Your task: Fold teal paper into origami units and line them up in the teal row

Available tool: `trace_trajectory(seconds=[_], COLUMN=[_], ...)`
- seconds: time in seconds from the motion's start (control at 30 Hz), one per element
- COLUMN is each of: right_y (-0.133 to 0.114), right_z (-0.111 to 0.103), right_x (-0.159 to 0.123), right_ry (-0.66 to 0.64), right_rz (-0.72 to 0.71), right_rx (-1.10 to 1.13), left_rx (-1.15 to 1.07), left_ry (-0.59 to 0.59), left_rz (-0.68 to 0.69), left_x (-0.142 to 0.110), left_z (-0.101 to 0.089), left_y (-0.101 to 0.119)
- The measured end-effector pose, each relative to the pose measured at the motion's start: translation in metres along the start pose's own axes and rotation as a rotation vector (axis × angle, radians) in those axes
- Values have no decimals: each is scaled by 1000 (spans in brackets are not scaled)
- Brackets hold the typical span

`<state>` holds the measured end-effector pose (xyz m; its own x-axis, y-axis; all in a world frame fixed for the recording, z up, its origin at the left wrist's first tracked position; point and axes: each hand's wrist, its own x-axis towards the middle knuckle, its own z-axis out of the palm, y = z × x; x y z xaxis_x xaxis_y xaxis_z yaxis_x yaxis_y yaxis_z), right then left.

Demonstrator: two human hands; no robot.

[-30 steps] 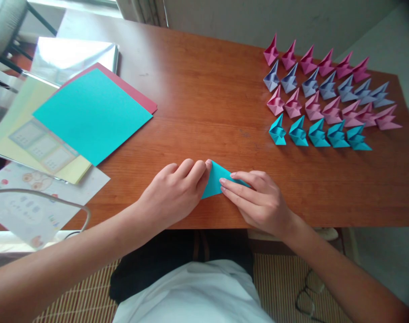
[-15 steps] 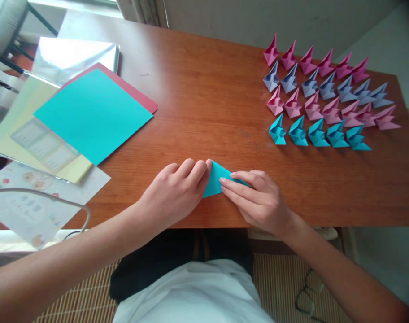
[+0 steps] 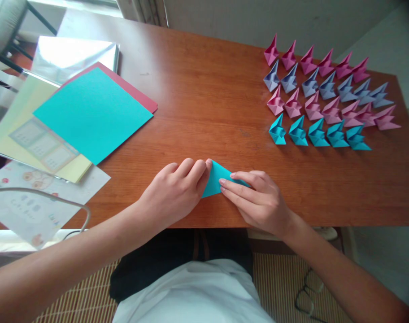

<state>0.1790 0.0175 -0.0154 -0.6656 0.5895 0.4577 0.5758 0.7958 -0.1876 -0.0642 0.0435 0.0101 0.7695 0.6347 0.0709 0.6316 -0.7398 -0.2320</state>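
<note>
A small folded teal paper (image 3: pixel 215 179) lies near the front edge of the wooden table (image 3: pixel 204 103). My left hand (image 3: pixel 172 193) has its fingers curled and pressed on the paper's left edge. From the right, my right hand (image 3: pixel 258 202) lays its fingers flat across the same piece, pinning it to the table. Most of the paper is hidden under both hands.
Rows of finished folded paper pieces (image 3: pixel 325 96) in magenta, lilac, pink and teal stand at the back right. A teal sheet (image 3: pixel 90 112) on a red one lies at the left, over a yellow sheet, a printed sheet and a shiny wrapper (image 3: pixel 70 54).
</note>
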Motion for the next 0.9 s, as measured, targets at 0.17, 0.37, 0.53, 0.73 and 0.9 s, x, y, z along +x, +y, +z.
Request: trace_trajectory(seconds=[0.17, 0.37, 0.53, 0.73, 0.9], right_y=[0, 0, 0, 0, 0], right_z=[1, 1, 1, 1, 1], right_x=[1, 0, 0, -1, -1], right_ry=[9, 8, -1, 0, -1], right_rz=[7, 16, 11, 25, 26], right_rx=[20, 25, 31, 56, 47], left_rx=[2, -85, -105, -106, -129], left_ry=[13, 95, 77, 39, 32], left_rz=[3, 37, 35, 29, 27], left_x=[1, -3, -5, -5, -7], left_z=[-2, -8, -7, -4, -2], left_y=[-2, 4, 11, 11, 10])
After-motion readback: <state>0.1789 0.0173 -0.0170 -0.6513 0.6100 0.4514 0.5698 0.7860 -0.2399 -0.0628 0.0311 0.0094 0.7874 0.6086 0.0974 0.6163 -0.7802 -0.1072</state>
